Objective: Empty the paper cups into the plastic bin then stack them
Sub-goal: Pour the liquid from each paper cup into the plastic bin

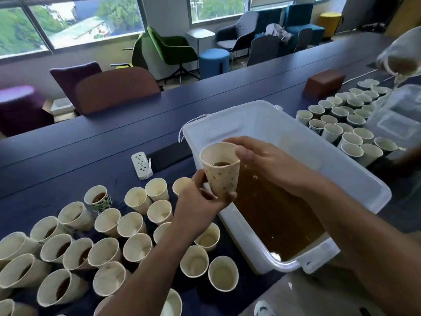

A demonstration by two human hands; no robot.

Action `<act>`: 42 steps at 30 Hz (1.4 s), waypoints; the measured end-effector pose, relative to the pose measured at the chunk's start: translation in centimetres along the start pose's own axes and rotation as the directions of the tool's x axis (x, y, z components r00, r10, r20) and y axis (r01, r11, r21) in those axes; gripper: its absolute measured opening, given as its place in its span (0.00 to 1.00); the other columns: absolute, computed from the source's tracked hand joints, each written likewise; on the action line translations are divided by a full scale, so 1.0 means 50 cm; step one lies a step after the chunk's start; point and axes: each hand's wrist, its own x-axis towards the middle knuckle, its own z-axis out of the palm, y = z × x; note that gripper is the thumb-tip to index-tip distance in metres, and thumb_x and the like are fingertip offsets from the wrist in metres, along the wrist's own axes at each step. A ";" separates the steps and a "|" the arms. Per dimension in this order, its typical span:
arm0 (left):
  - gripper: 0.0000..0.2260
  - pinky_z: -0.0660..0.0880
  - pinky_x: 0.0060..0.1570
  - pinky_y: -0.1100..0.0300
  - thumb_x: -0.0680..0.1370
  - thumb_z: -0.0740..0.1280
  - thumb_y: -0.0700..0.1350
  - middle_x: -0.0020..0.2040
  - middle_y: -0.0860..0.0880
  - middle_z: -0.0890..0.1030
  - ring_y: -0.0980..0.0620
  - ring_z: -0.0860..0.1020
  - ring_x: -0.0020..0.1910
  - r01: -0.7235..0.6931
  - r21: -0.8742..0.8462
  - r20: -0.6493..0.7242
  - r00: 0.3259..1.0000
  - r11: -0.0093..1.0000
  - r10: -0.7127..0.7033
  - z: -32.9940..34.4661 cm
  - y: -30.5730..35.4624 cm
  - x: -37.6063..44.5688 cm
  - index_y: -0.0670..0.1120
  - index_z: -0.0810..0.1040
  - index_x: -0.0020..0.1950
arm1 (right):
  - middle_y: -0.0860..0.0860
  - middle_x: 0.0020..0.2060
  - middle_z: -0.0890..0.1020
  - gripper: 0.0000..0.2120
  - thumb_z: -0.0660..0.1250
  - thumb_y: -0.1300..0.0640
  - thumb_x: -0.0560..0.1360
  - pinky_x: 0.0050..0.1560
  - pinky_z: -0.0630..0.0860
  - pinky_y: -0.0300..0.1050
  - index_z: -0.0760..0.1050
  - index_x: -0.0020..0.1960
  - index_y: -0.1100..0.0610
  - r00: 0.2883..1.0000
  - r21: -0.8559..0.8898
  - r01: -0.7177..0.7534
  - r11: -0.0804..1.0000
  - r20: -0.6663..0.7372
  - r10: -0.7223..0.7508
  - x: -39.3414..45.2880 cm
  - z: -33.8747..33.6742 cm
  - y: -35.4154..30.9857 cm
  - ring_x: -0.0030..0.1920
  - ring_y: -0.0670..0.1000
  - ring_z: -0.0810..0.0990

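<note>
I have the spotted paper cup [220, 169] upright over the plastic bin's [355, 179] left rim, my left hand [200, 199] gripping its base and my right hand [262, 160] pinching its lip, probably steadying it so the brown dregs tip inside.

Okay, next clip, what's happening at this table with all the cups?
A person is emptying paper cups into a white plastic bin that already holds brown liquid. The left hand grips one cup near its base, and the right hand holds its rim beside the bin's edge. A little liquid is still in it. Many more cups stand on the blue table, some with liquid left.
</note>
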 end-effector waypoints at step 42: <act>0.32 0.72 0.68 0.46 0.80 0.60 0.67 0.81 0.65 0.54 0.54 0.65 0.77 -0.057 0.615 0.126 0.992 0.786 -0.027 0.007 -0.017 -0.005 0.59 0.57 0.82 | 0.44 0.51 0.77 0.24 0.73 0.50 0.70 0.60 0.61 0.58 0.65 0.61 0.45 0.940 -0.603 -0.330 0.726 -0.280 0.194 0.039 0.008 0.224 0.49 0.51 0.72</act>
